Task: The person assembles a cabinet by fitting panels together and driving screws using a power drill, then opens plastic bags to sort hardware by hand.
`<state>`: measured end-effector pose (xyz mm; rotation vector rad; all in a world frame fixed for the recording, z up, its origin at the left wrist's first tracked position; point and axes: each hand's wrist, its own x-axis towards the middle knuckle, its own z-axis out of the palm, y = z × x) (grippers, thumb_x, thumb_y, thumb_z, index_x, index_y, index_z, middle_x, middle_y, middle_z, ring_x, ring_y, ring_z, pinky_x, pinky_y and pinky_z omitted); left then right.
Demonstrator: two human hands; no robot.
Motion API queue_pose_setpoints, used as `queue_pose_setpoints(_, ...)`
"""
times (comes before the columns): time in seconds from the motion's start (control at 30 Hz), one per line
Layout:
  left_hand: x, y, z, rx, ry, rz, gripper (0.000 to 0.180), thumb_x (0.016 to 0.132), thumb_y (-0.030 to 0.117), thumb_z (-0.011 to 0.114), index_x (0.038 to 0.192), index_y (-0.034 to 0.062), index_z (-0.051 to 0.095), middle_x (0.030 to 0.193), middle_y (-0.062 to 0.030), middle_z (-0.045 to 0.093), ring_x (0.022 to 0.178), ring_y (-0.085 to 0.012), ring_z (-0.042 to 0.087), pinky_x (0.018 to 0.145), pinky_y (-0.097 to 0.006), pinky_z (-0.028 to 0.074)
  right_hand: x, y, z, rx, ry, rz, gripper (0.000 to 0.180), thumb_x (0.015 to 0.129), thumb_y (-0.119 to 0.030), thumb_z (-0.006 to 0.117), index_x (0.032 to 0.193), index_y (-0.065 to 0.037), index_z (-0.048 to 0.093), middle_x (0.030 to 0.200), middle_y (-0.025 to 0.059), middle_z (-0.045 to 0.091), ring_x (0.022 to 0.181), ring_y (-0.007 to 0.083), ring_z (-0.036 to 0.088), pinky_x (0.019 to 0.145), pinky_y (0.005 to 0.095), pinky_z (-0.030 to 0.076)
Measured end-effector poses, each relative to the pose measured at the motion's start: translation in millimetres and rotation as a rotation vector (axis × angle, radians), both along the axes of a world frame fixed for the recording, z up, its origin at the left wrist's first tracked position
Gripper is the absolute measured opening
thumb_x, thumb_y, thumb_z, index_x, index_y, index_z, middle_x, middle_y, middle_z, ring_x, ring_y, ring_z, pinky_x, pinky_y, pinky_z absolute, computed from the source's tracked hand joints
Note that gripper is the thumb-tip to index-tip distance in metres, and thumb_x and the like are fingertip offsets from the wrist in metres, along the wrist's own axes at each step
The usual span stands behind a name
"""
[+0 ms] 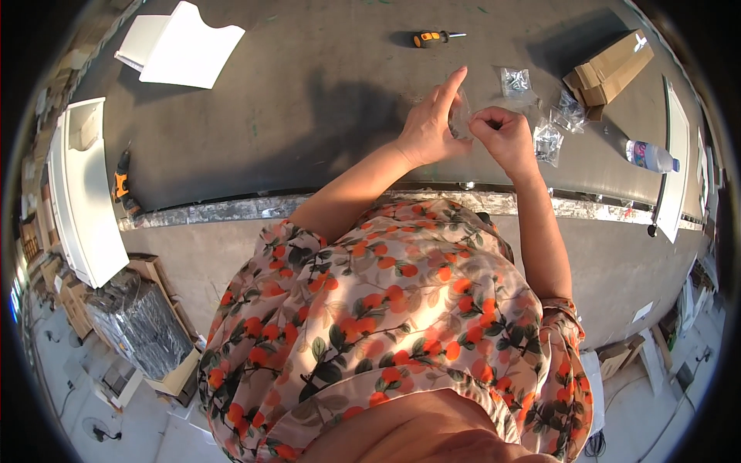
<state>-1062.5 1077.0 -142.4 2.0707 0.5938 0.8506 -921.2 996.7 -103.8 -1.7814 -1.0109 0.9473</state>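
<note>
Hands meeting over grey workbench (309,108), both raised just above the surface near its front edge. Small clear plastic bag (461,116) pinched between them, held up off the bench, probably so both sets of fingers can work its mouth. Contents of bag too small to tell.

Left hand (431,127): thumb and lower fingers closed on the bag's left edge, forefinger pointing straight up and away, free of the plastic. Partly closed grip, then, holding by the edge only.

Right hand (502,135): curled tight into a near fist, fingertips tucked onto the bag's right edge. Closed on the bag; exact finger contact hidden behind the knuckles.

Three more clear bags of small metal hardware lying just beside the right hand: one (515,81) farther back, one (571,112) to the right, one (548,143) nearest the wrist. Kept within short reach, seemingly as a working batch.

Folded cardboard box (610,69) beyond the bags. Orange-handled screwdriver (432,38) well apart at the far side. White panels (181,46) at far left corner. Long white panel (85,193) standing at left end, orange cordless drill (122,181) beside it. Plastic bottle (652,157) lying at right, next to another white panel (679,154).
</note>
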Motion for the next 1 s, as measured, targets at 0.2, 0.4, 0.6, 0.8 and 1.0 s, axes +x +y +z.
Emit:
queue_pose_setpoints(0.2, -3, -4, -1, 0.043, 0.006, 0.030, 0.098, 0.055, 0.010, 0.076, 0.140, 0.0162, 0.028, 0.091, -0.0045, 0.051, 0.071, -0.0161, 0.053, 0.064, -0.029, 0.048, 2, 2, 4, -0.044, -0.022, 0.058, 0.016, 0.071, -0.015, 0.070, 0.079, -0.001, 0.068, 0.064, 0.0028, 0.063, 0.059, 0.0057, 0.053, 0.056, 0.0232, 0.044)
queue_pose_setpoints(0.4, -7, -9, 8, 0.007, -0.009, 0.103, 0.093, 0.055, 0.008, 0.076, 0.137, 0.0165, 0.033, 0.089, -0.0038, 0.049, 0.069, -0.0142, 0.050, 0.062, -0.027, 0.047, -5, 3, -4, 0.048, -0.169, -0.065, 0.018, 0.074, -0.017, 0.068, 0.080, 0.000, 0.067, 0.059, -0.0001, 0.058, 0.055, 0.0058, 0.048, 0.053, 0.0233, 0.041)
queue_pose_setpoints(0.6, -7, -8, 5, -0.201, -0.053, 0.115, 0.088, 0.055, 0.009, 0.079, 0.133, 0.0155, 0.037, 0.086, -0.0008, 0.048, 0.067, -0.0091, 0.046, 0.059, -0.023, 0.044, 8, -4, 11, -0.139, 0.493, -0.065, 0.022, 0.082, -0.021, 0.063, 0.082, 0.001, 0.065, 0.061, -0.0024, 0.053, 0.052, 0.0084, 0.045, 0.048, 0.0227, 0.036)
queue_pose_setpoints(0.8, -9, -6, 14, -0.273, 0.033, 0.141, 0.087, 0.056, 0.012, 0.080, 0.132, 0.0156, 0.038, 0.087, -0.0001, 0.048, 0.066, -0.0078, 0.045, 0.060, -0.023, 0.043, 4, -13, 36, -0.036, 0.640, -0.013, 0.020, 0.090, -0.016, 0.052, 0.089, 0.002, 0.062, 0.077, 0.0040, 0.058, 0.063, 0.0105, 0.051, 0.056, 0.0235, 0.043)
queue_pose_setpoints(1.0, -6, -10, 12, -0.491, -0.077, 0.013, 0.093, 0.056, 0.011, 0.083, 0.134, 0.0139, 0.032, 0.089, -0.0017, 0.046, 0.066, -0.0064, 0.044, 0.060, -0.020, 0.042, -7, 2, 51, 0.258, 0.912, -0.115, 0.020, 0.092, -0.011, 0.048, 0.098, 0.005, 0.057, 0.091, 0.0102, 0.061, 0.089, 0.0212, 0.060, 0.083, 0.0348, 0.050)
